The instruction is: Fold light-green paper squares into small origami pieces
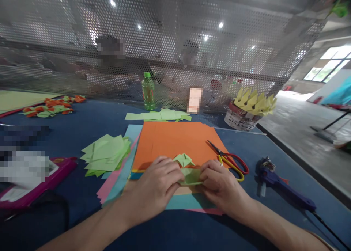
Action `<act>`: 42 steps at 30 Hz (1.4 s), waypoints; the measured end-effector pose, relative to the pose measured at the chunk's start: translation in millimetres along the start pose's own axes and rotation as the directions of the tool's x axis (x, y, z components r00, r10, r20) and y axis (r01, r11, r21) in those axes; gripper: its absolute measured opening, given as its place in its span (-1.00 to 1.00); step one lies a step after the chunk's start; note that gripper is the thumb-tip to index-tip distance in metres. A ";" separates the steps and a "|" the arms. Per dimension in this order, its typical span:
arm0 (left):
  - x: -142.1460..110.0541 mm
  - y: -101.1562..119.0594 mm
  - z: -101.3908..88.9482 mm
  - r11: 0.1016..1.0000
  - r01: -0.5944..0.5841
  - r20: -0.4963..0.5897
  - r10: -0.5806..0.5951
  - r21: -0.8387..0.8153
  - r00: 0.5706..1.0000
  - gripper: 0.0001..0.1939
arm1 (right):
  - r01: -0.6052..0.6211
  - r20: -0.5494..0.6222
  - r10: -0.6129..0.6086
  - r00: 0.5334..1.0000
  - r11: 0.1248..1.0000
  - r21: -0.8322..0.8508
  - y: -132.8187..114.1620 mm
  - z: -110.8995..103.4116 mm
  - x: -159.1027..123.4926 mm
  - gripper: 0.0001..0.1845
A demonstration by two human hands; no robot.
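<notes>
My left hand (157, 187) and my right hand (219, 185) meet over the near edge of a stack of coloured paper topped by an orange sheet (175, 141). Both pinch a small light green paper piece (191, 177) between their fingertips, each closed on one end of it. Just behind it on the orange sheet lies a folded green paper shape (183, 159). Red and yellow handled scissors (230, 161) lie right of my right hand.
A pile of green paper squares (106, 154) lies at left, more green sheets (159, 116) at the back. A green bottle (148, 91), a basket with yellow paper points (248, 110), a blue glue gun (279, 181) and a pink case (35, 181) sit on the blue table. People sit behind a perforated screen.
</notes>
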State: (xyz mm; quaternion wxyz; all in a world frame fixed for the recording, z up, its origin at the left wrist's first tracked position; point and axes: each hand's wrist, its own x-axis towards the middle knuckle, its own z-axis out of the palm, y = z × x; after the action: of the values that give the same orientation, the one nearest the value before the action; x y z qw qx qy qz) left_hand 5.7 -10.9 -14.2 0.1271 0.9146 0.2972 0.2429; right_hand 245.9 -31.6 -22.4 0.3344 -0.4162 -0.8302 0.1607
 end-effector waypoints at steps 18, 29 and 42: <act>-7.3 7.5 -16.5 1.000 -0.010 0.120 0.008 0.021 0.993 -0.74 | 0.108 0.196 -0.097 0.976 0.993 -0.043 3.1 -3.1 -0.4 -0.91; -7.9 5.0 -21.6 0.999 0.050 0.171 -0.048 -0.003 0.984 -0.76 | 0.048 0.194 -0.051 0.980 0.999 0.023 0.9 -4.1 -0.8 -0.90; -7.9 -0.8 -16.5 0.997 0.076 0.147 -0.073 -0.016 0.987 -0.80 | 0.070 0.200 -0.068 0.978 0.998 -0.005 2.3 -2.8 -2.1 -0.80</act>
State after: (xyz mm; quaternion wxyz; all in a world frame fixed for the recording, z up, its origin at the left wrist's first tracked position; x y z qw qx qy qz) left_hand -8.9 -13.6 -3.4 0.1674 0.9167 0.3185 0.1736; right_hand 250.1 -31.9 -22.5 0.2523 -0.3711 -0.8744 0.1847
